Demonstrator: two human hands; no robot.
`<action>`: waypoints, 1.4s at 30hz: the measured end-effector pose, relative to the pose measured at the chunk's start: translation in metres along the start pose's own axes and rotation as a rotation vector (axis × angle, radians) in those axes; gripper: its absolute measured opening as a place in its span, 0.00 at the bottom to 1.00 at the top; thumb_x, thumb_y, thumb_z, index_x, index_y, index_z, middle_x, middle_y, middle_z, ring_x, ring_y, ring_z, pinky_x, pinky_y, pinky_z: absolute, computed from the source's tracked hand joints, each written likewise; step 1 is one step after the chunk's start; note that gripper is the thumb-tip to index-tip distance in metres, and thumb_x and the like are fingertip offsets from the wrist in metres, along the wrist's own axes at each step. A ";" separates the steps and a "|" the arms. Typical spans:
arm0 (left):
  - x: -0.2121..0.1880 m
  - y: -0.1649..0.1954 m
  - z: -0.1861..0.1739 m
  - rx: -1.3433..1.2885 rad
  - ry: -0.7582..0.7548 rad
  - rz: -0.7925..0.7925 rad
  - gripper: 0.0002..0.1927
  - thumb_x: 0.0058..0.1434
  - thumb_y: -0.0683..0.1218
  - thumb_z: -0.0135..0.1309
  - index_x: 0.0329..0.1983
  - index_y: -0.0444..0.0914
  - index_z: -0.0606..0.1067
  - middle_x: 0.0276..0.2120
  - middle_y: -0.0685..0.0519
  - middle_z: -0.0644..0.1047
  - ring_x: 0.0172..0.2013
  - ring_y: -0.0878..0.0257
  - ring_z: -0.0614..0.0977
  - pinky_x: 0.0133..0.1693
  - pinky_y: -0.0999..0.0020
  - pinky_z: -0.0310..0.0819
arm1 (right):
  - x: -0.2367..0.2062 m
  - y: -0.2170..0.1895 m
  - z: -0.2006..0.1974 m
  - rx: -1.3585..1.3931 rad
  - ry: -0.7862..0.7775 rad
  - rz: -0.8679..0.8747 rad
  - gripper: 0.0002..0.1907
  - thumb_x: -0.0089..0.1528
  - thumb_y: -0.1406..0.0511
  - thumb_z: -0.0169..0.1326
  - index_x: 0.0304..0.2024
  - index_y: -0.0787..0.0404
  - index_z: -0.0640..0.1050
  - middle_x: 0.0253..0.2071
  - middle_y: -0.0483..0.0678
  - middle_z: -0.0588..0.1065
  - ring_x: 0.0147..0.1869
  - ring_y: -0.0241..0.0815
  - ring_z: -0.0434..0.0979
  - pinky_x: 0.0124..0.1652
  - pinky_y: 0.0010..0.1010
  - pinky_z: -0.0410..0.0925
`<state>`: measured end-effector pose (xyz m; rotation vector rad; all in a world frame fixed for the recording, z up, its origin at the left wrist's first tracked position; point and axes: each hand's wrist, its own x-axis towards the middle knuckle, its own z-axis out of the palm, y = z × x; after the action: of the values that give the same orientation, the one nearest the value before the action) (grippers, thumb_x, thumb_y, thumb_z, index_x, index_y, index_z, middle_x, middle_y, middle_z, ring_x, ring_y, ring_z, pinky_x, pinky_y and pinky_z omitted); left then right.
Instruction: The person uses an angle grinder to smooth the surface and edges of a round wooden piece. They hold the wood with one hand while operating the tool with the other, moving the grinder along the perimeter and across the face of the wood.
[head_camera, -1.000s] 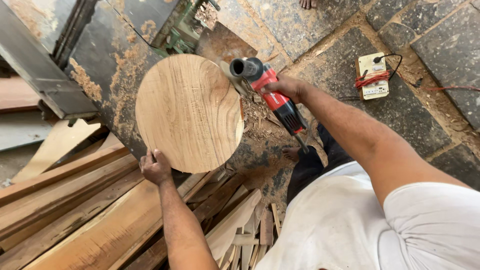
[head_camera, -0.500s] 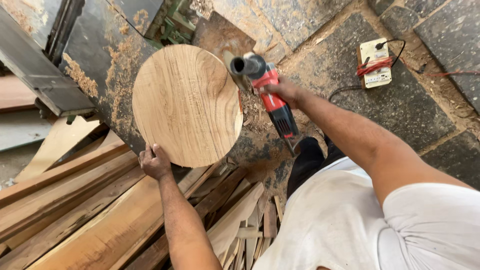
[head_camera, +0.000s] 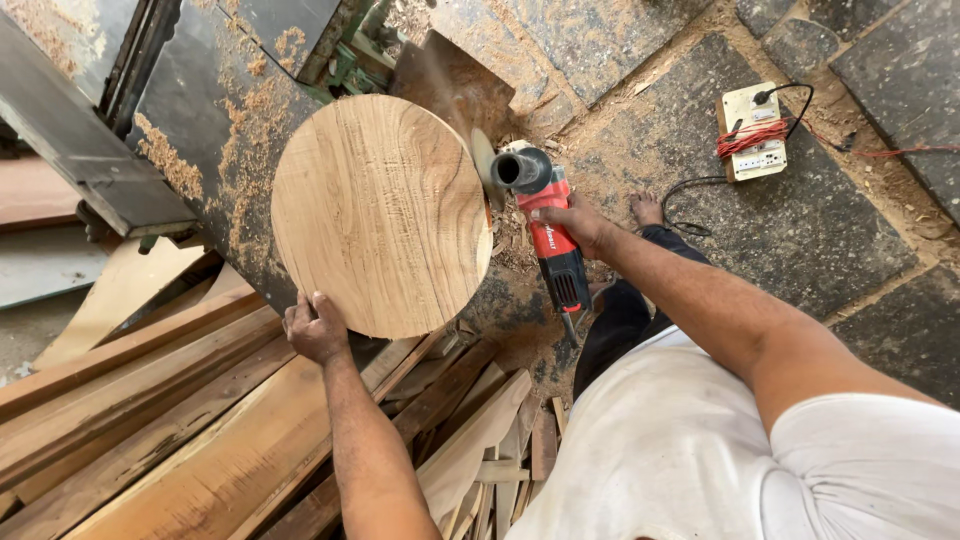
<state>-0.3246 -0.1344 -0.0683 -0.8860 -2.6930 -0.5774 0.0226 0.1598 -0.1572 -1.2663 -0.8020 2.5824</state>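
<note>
Planks (head_camera: 150, 440) are lying stacked at near left. The left hand (head_camera: 316, 328) is clamping the near-left rim of the round wooden disc (head_camera: 380, 215), which is resting on a dusty dark metal table (head_camera: 215, 100). At the disc's right edge, the right hand (head_camera: 580, 222) is clenching a red angle grinder (head_camera: 545, 225), its wheel touching the rim. Risk: with one-handed bracing the disc could be kicked sideways; a bare foot (head_camera: 647, 208) and the extension socket board (head_camera: 752, 130) are lying close.

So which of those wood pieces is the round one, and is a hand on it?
The pale round disc on the dark machine table; the left hand grips its lower edge. The other pieces are straight planks.
</note>
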 end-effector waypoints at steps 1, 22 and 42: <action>0.000 0.000 0.000 -0.002 0.004 0.015 0.22 0.63 0.51 0.55 0.48 0.27 0.82 0.37 0.42 0.79 0.42 0.43 0.80 0.45 0.50 0.76 | 0.000 -0.001 0.001 0.010 -0.006 -0.005 0.29 0.52 0.66 0.63 0.55 0.60 0.70 0.41 0.50 0.78 0.42 0.44 0.82 0.44 0.41 0.79; 0.002 0.003 -0.003 0.010 0.011 -0.012 0.22 0.62 0.51 0.56 0.49 0.29 0.82 0.38 0.43 0.80 0.42 0.44 0.80 0.46 0.51 0.76 | 0.003 -0.029 -0.005 -0.124 -0.066 0.007 0.32 0.49 0.65 0.65 0.56 0.59 0.70 0.42 0.49 0.77 0.42 0.41 0.82 0.45 0.39 0.79; 0.006 0.013 -0.009 0.040 0.005 -0.018 0.21 0.63 0.52 0.56 0.49 0.31 0.83 0.38 0.44 0.80 0.42 0.44 0.81 0.47 0.50 0.77 | 0.004 -0.070 -0.009 -0.238 -0.167 0.128 0.31 0.52 0.61 0.63 0.57 0.60 0.72 0.40 0.49 0.78 0.40 0.44 0.80 0.41 0.39 0.77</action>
<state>-0.3203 -0.1255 -0.0539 -0.8504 -2.7006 -0.5272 0.0209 0.2244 -0.1273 -1.2072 -1.1234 2.7918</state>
